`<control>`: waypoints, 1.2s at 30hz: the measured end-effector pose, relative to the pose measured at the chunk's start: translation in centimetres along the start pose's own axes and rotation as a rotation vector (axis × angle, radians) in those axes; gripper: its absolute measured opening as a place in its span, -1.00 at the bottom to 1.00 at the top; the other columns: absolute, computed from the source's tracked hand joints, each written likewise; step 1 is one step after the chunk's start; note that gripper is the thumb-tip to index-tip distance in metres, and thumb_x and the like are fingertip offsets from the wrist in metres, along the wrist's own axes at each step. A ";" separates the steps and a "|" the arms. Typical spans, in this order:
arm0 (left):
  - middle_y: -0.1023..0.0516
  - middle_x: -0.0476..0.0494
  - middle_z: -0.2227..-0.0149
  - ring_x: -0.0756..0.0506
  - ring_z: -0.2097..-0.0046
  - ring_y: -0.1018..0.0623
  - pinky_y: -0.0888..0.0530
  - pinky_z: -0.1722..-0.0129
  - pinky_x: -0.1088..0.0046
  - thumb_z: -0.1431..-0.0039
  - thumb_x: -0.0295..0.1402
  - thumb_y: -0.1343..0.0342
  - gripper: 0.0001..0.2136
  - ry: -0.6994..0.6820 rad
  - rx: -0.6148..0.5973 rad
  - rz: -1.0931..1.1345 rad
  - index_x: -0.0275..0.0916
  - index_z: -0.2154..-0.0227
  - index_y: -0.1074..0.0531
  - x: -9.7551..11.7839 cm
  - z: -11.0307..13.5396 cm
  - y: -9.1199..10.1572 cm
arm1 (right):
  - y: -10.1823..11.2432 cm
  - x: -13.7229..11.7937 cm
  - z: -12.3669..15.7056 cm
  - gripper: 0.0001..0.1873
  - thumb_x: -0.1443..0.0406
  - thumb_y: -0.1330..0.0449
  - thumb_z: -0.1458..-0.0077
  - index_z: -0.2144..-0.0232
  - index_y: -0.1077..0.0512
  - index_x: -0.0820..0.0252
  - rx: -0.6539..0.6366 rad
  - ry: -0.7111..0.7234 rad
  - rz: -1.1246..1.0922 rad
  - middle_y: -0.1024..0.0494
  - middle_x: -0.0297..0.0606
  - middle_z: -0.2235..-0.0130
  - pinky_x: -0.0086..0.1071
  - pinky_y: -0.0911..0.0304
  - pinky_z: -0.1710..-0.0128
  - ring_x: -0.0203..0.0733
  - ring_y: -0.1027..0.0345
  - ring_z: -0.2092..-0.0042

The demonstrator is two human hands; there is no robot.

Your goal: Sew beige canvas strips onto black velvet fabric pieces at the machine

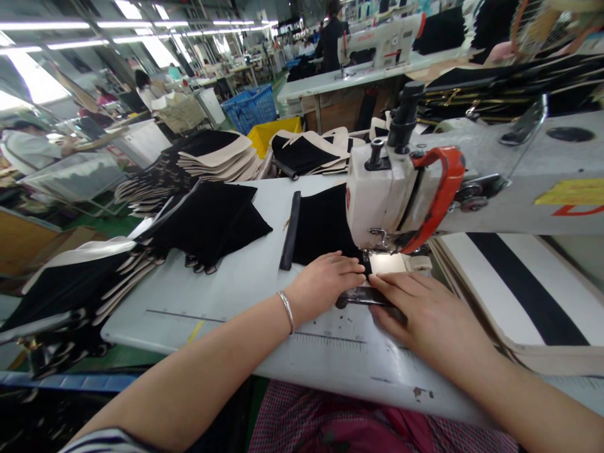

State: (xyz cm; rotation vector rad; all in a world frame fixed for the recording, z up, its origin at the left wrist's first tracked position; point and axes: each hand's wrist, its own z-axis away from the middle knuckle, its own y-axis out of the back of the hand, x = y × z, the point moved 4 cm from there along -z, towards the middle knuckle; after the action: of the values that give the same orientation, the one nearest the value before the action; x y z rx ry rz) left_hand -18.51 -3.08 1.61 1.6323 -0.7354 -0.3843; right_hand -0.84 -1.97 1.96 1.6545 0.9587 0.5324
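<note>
A black fabric piece (325, 220) lies flat under the head of a white sewing machine (377, 195) with an orange lever. A dark, narrow strip (361, 296) runs along its near edge, and another dark strip (290, 233) borders its left side. My left hand (325, 283) rests flat on the fabric left of the needle area, fingers stretched together. To the right of it, my right hand (415, 308) has its thumb and fingers on either side of the near strip's end, close to the presser foot. The needle tip is hidden.
Black pieces (202, 220) lie on the table at left, beside stacks of black and cream pieces (221, 154). Striped panels (533, 296) are piled right of the needle. Beyond are a yellow bin (274, 133), a blue basket (250, 107) and a second machine (382, 44).
</note>
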 end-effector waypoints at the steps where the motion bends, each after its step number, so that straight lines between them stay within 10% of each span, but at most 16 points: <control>1: -0.45 -0.12 -0.11 -0.07 -0.19 -0.37 -0.20 -0.27 0.20 -0.28 -0.51 0.02 -0.73 0.007 0.005 0.002 -0.25 0.00 -0.41 -0.4 -0.2 0.0 | -0.1 0.1 -0.2 -0.56 0.16 -0.10 -0.18 -0.05 -0.36 0.24 0.000 -0.001 0.008 -0.46 -0.15 0.00 -0.11 -0.24 -0.01 -0.03 -0.31 0.01; 36: -0.55 -0.08 0.05 -0.06 -0.06 -0.47 -0.35 -0.16 0.34 -0.22 -0.56 0.00 -0.74 0.142 0.077 0.035 -0.23 0.13 -0.51 -3.2 -2.5 -0.2 | -1.4 1.1 -2.0 -0.58 0.16 -0.02 -0.22 -0.05 -0.37 0.20 0.035 -0.080 0.071 -0.49 -0.11 0.02 -0.13 -0.25 0.09 -0.01 -0.37 0.07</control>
State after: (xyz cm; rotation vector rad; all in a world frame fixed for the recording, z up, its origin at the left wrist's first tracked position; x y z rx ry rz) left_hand -19.31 0.91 1.47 1.6977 -0.6780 -0.2147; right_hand -2.13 0.17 1.09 1.7337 0.8578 0.4953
